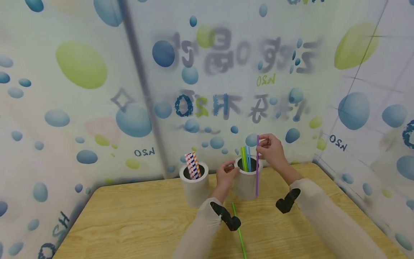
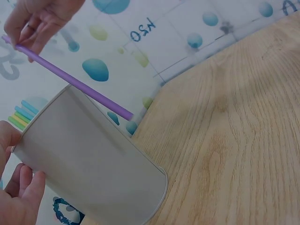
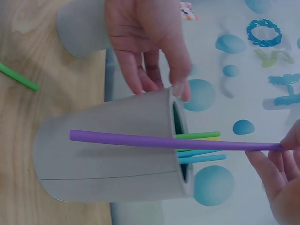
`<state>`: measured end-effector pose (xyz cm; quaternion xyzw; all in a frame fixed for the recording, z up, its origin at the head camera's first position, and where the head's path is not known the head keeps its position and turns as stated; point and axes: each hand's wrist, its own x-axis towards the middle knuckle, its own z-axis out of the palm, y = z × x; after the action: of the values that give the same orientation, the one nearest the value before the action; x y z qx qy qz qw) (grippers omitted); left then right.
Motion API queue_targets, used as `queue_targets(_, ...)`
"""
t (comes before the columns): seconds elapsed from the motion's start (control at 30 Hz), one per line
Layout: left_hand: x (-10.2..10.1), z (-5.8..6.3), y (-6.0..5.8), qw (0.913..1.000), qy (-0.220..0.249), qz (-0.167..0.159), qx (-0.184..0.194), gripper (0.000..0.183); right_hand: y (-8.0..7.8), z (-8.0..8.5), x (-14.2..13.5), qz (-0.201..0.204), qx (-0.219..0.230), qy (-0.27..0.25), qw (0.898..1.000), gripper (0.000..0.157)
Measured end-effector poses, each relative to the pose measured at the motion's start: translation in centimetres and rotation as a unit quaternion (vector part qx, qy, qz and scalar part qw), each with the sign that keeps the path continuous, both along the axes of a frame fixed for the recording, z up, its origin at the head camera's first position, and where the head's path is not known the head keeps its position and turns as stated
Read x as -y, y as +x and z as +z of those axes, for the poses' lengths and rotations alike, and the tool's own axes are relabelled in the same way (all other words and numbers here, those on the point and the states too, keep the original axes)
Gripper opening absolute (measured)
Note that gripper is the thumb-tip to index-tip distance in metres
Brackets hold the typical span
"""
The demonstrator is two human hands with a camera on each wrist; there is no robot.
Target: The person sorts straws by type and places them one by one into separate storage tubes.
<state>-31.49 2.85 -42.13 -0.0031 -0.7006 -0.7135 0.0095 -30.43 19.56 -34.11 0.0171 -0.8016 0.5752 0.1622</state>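
Note:
My right hand (image 1: 273, 151) pinches a purple straw (image 1: 257, 180) near its top end. The straw hangs nearly upright in front of the right grey cylindrical container (image 1: 243, 187), its lower end below the rim and outside the wall. Several green, yellow and blue straws (image 1: 245, 160) stand inside that container. At the container's left side, my left hand (image 1: 225, 176) holds it near the rim; in the left wrist view, the fingers (image 2: 33, 187) touch its wall. In the right wrist view the purple straw (image 3: 126, 139) crosses in front of the container's side and mouth.
A second grey container (image 1: 195, 190) stands to the left, holding several patterned straws (image 1: 193, 165). One green straw (image 1: 240, 233) lies on the wooden table (image 1: 136, 216) in front, partly behind the left sleeve. A printed curtain (image 1: 77, 136) hangs behind the table.

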Motion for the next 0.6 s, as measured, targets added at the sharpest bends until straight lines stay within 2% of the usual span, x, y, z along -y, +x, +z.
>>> queue_targets(0.3,0.0,0.1,0.1,1.0,0.003,-0.004,-0.005,0.03,-0.7,3.1,-0.2,-0.009,-0.036,-0.01,0.999,0.036)
queue_targets(0.6,0.0,0.2,0.3,0.9999,0.015,-0.003,-0.002,0.032,-1.3,4.9,-0.2,-0.017,-0.07,-0.041,0.997,0.037)
